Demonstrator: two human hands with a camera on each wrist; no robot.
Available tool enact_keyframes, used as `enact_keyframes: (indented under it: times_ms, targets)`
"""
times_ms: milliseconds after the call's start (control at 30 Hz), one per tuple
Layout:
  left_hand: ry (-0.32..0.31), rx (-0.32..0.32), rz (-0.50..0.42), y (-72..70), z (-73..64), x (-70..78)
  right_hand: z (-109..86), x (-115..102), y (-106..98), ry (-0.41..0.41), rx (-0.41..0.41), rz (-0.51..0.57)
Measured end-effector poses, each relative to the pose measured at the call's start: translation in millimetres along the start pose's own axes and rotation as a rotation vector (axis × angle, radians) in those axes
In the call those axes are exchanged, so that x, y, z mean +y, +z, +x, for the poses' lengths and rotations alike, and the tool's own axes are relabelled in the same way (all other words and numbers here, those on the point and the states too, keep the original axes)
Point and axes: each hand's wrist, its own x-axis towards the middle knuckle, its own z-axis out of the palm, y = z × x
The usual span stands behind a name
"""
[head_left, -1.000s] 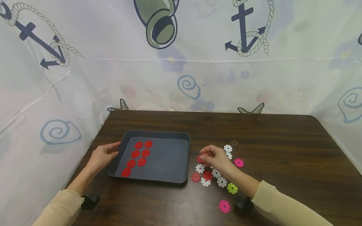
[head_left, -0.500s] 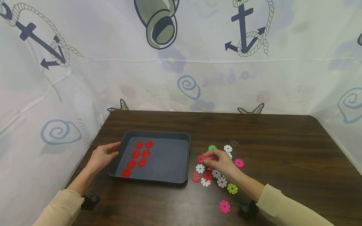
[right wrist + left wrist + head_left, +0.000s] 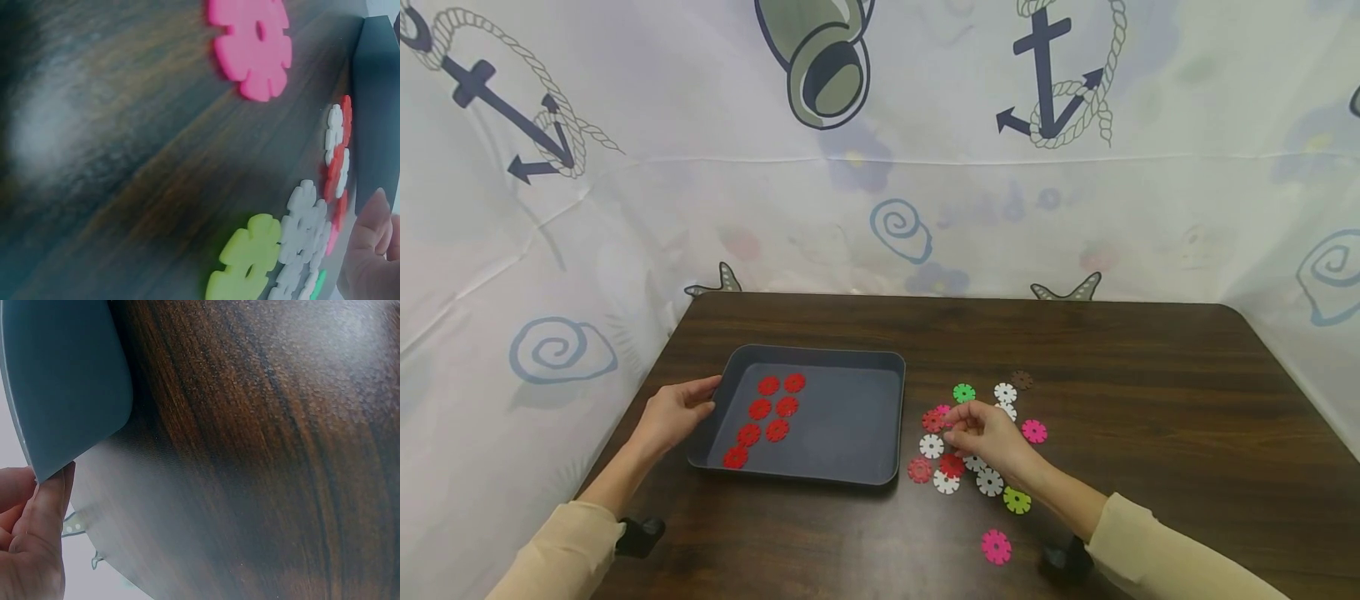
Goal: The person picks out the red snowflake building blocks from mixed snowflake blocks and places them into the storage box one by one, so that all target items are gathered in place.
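My left hand (image 3: 675,418) holds the left rim of a dark grey tray (image 3: 850,417), thumb and fingers pinching the edge in the left wrist view. Inside the tray, several red notched plastic discs (image 3: 759,409) lie in two rough columns. My right hand (image 3: 988,433) hovers over the loose pile right of the tray, fingers bent and nothing seen between them. Nearest its fingertips are a red disc (image 3: 932,421) and a pink disc (image 3: 943,410). A white disc (image 3: 931,446) and another red disc (image 3: 952,465) lie just below. The hand hides part of the pile.
A green disc (image 3: 964,392), a brown disc (image 3: 1021,380), several white discs (image 3: 989,482) and a yellow-green disc (image 3: 1017,500) lie around the right hand. Another pink disc (image 3: 996,547) lies nearer the front. A patterned cloth (image 3: 970,208) hangs behind the wooden table (image 3: 1150,400).
My right hand has drawn back slightly to the right from the red disc, baring the green and pink discs. My left hand and the tray have stayed in place.
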Motion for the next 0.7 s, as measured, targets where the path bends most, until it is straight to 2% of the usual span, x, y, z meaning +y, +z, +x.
enact_keyframes:
  times_ms: [700]
  targets:
    - [-0.008,-0.003,0.011,-1.3,-1.2,1.6,-7.5,9.6,-2.7,-0.031,-0.015,-0.224]
